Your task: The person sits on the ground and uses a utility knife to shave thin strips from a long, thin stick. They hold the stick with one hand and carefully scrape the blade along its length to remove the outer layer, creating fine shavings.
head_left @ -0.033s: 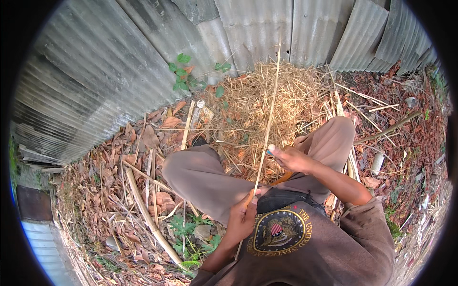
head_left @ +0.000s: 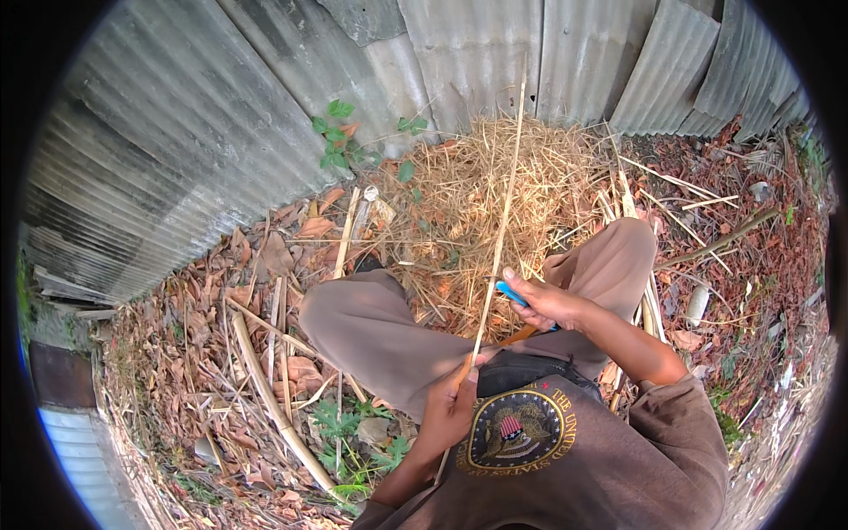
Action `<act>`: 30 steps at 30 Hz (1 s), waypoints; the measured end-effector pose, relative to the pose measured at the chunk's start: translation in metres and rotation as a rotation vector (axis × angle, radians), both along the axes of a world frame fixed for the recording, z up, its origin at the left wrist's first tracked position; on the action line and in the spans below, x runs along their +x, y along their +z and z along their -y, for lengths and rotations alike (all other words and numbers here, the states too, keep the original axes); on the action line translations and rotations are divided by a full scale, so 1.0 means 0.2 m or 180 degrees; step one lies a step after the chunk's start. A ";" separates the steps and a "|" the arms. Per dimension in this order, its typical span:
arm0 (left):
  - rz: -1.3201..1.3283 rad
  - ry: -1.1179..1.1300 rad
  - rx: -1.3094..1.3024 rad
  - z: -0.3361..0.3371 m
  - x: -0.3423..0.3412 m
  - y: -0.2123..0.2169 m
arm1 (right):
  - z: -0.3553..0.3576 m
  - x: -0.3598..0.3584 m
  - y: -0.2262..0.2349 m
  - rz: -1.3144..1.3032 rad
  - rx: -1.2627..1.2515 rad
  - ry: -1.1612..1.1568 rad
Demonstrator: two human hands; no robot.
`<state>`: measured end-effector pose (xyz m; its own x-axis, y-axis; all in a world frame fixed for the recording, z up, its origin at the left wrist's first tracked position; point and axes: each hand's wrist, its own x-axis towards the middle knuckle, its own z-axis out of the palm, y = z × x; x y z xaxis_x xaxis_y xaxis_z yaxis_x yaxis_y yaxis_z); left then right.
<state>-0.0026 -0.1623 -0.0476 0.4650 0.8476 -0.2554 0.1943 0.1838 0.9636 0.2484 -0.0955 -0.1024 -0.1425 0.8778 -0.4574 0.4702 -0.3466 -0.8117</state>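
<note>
I sit on the ground with both knees bent. A long thin bamboo strip (head_left: pixel 499 230) runs from my lap up toward the fence. My left hand (head_left: pixel 450 402) is closed around its lower end, close to my chest. My right hand (head_left: pixel 549 306) grips a blue-handled knife (head_left: pixel 510 292) held against the strip at mid-length, just above my right knee. The blade is hidden behind the hand and the strip.
A corrugated metal fence (head_left: pixel 265 115) closes off the far side. A pile of dry straw (head_left: pixel 495 177) lies in front of my knees. Bamboo poles (head_left: pixel 274 397) and dry leaves cover the ground on my left, and more sticks (head_left: pixel 680 190) lie on the right.
</note>
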 end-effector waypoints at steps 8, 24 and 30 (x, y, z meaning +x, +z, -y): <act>-0.0336 -0.0123 0.0387 0.01 0.03 0.09 | 0.12 0.02 0.24 0.2936 0.2271 0.0173; -0.0621 -0.0177 0.0544 0.06 -0.01 0.10 | 0.19 -0.04 0.17 0.2653 0.2296 -0.0022; -0.0685 -0.0262 0.0609 0.04 0.02 0.14 | 0.05 0.10 0.12 0.2754 0.2596 0.0122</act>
